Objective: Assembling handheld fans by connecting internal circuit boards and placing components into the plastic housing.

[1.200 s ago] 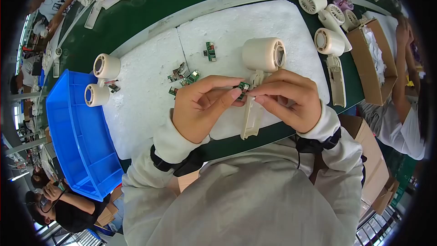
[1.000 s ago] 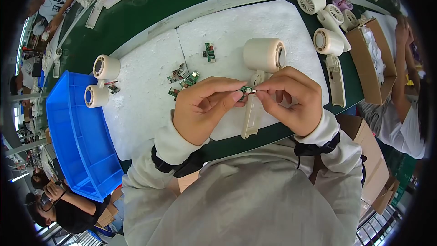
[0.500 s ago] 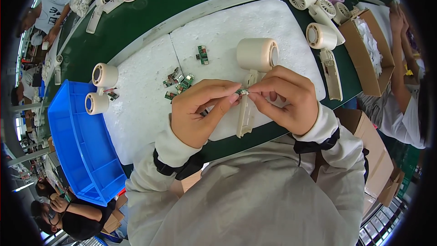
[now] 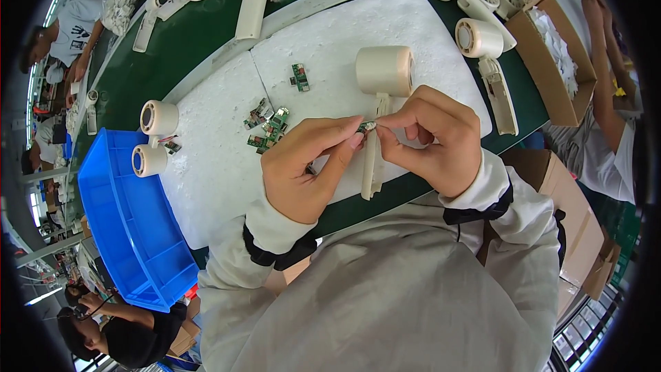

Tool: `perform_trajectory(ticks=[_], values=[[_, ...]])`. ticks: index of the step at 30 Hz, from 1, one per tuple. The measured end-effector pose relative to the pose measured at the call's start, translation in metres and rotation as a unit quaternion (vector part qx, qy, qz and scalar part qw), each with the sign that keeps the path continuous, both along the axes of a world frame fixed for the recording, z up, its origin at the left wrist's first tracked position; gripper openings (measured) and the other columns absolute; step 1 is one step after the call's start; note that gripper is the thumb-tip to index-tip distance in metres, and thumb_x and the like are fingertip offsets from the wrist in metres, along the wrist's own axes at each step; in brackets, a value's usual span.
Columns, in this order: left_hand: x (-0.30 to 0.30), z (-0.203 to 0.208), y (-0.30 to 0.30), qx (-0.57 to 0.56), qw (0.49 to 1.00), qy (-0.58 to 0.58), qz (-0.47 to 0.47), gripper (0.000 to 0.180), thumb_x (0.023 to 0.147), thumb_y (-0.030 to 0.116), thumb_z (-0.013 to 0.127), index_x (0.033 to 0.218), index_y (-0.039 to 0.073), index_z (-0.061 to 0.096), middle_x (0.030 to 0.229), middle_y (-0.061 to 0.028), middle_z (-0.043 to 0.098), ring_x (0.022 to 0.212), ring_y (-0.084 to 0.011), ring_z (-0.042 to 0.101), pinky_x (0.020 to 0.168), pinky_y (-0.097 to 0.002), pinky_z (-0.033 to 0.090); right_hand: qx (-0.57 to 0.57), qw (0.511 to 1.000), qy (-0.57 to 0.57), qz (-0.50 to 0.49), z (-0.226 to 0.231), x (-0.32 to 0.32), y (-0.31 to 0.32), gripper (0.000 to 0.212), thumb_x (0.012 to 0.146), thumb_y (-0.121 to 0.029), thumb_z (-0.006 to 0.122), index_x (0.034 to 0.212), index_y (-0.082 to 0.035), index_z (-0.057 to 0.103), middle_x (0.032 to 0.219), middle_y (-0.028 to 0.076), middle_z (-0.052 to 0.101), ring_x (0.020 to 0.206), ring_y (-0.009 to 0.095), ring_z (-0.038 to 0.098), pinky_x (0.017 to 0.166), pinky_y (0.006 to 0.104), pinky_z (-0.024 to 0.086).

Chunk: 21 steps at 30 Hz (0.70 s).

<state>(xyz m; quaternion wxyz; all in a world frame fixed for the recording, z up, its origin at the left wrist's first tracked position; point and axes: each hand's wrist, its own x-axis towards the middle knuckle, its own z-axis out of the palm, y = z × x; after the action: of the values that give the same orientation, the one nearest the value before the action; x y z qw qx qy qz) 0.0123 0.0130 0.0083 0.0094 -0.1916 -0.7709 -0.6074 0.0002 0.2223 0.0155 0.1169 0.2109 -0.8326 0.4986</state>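
Observation:
A small green circuit board (image 4: 366, 126) is pinched between the thumb and fingers of my left hand (image 4: 296, 169). My right hand (image 4: 441, 141) is closed too, its thumb and forefinger tips on the board's right end; any wire between them is too small to make out. Beneath the board lies a cream handheld fan, its round head (image 4: 381, 71) pointing away from me and its open handle (image 4: 372, 165) toward me, partly hidden by my right fingers. Left of it, several loose circuit boards (image 4: 275, 124) lie in a heap, and another board (image 4: 299, 77) lies farther off.
A white foam sheet (image 4: 213, 193) covers the green bench. At left stand a blue divided bin (image 4: 131, 227) and two cream fan heads (image 4: 158, 118). More fan parts (image 4: 480, 38) and a cardboard box (image 4: 554, 62) are at right. Beyond the rail lies another fan (image 4: 255, 0). Other people work around.
Another fan has come into view beyond the rail. My hands stay at the board, which now sits slightly higher and tilted. The whole view has shifted a little.

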Motion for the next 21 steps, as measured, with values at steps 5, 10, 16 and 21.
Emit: perform_trajectory(ticks=[5,10,16,21], values=[[0.007,0.005,0.013,-0.024,0.998,0.013,0.061,0.031,0.091,-0.005,0.07,0.121,0.0,0.071,0.102,-0.0139,0.071,0.086,-0.0181,0.071,0.076,-0.027,0.057,-0.021,1.0,0.004,-0.022,0.002,0.0,-0.004,0.015,0.075,0.001,0.079,0.088,-0.003,0.073,0.072,0.002,0.055,0.058,0.01,0.048,0.052,0.0246,0.039],[0.008,0.006,0.018,-0.077,0.99,0.072,0.094,0.034,0.089,-0.006,0.071,0.122,0.001,0.071,0.1,-0.0133,0.07,0.085,-0.0182,0.07,0.074,-0.0272,0.056,-0.053,0.997,-0.043,-0.027,0.008,0.0,-0.003,0.012,0.077,0.0,0.078,0.087,-0.002,0.072,0.071,0.002,0.055,0.059,0.01,0.048,0.053,0.0244,0.04],[0.013,0.007,0.028,-0.125,0.974,0.146,0.121,0.034,0.088,-0.009,0.07,0.121,0.0,0.071,0.105,-0.0141,0.068,0.087,-0.0204,0.071,0.075,-0.0283,0.057,-0.099,0.989,-0.093,-0.058,0.01,0.014,-0.012,0.009,0.08,-0.001,0.077,0.089,-0.001,0.073,0.071,0.002,0.056,0.06,0.008,0.049,0.054,0.023,0.039],[0.019,0.01,0.022,-0.14,0.966,0.172,0.131,0.037,0.087,-0.011,0.07,0.123,-0.001,0.07,0.111,-0.0155,0.066,0.091,-0.0245,0.072,0.075,-0.0306,0.058,-0.121,0.978,-0.156,-0.066,0.016,0.019,-0.021,0.009,0.082,-0.002,0.077,0.09,-0.001,0.073,0.074,0.001,0.059,0.061,0.006,0.05,0.055,0.0223,0.04]])
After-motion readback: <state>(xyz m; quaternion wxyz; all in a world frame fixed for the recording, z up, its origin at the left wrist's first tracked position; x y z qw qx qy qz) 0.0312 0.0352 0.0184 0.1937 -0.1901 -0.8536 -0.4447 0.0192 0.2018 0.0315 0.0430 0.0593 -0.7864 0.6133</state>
